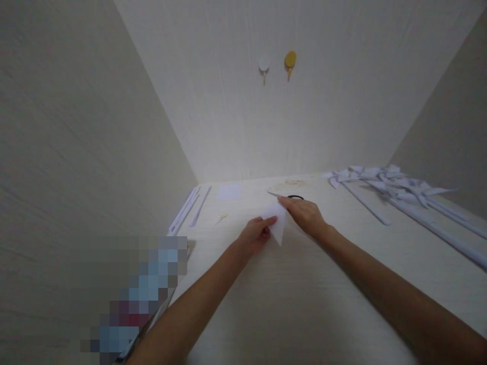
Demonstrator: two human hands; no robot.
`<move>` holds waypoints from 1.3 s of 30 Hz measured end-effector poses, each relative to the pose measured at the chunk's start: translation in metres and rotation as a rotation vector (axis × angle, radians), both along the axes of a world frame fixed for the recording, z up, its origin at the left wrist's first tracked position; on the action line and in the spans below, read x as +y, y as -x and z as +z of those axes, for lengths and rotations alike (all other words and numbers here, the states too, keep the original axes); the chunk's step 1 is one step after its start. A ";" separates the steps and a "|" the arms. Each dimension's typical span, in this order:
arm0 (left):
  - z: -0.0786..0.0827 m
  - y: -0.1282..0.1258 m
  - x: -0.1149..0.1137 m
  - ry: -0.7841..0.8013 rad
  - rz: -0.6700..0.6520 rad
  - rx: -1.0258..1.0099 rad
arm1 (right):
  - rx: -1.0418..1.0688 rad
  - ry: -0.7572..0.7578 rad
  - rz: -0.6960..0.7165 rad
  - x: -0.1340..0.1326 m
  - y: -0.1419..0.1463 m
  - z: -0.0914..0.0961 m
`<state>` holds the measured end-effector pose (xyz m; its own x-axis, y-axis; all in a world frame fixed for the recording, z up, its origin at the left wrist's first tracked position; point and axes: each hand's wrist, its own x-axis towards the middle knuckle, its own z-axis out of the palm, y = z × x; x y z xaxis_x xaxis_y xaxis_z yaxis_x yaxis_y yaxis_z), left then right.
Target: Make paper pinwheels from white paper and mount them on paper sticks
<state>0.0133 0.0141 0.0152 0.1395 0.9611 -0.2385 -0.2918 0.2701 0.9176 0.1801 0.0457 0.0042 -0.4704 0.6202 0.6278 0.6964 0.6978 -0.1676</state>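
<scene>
A folded piece of white paper (280, 230), ending in a point at the bottom, is held up just above the table. My left hand (258, 232) is closed on its left side, thumb lying across the front. At the paper's upper right edge, my right hand (306, 215) is closed with its fingertips on the paper. Right behind that hand are scissors (273, 193); a blade and part of a black handle show, the rest hidden by the hand. They appear to lie on the table.
A flat white sheet (229, 191) lies at the back left, near rolled paper sticks (200, 206) and small yellowish scraps (222, 218). Several long white sticks with paper pieces (384, 180) lie at right. Two hooks, white (264, 64) and yellow (290, 59), are on the back wall.
</scene>
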 end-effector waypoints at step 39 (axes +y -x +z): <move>-0.016 -0.001 0.003 -0.266 0.140 -0.046 | 1.234 0.767 0.030 -0.024 0.005 -0.007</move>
